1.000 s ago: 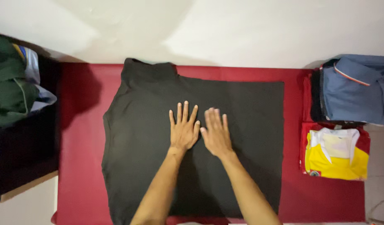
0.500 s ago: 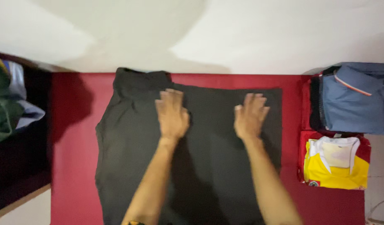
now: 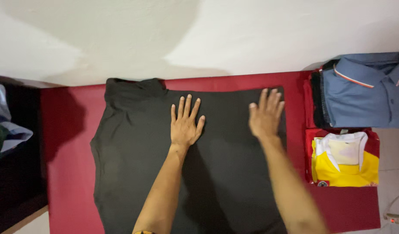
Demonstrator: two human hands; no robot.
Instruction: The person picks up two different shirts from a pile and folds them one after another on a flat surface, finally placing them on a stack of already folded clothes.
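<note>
both hands lie flat with fingers spread on the black shirt [image 3: 134, 160], gripping nothing; the left hand [image 3: 184, 123] presses near its middle and the right hand [image 3: 265, 116] near its right edge, likely to keep the cloth smooth. the shirt is spread over the red surface [image 3: 67, 173], with bare red at left, while the folded blue shirt [image 3: 364, 93] and yellow shirt [image 3: 347, 167] sit just beside its right edge

The black shirt [image 3: 139, 151] is soft, matt cloth, lying smooth with faint creases near its left edge. Beneath it the red worktop [image 3: 69, 173] has a matt, fabric-like cover. On the right, the folded blue shirt [image 3: 364, 93] looks like a fine knit, and the yellow-and-white shirt [image 3: 344, 167] a smoother, slightly shiny cloth. The far wall [image 3: 251, 34] is matt painted plaster.
</note>
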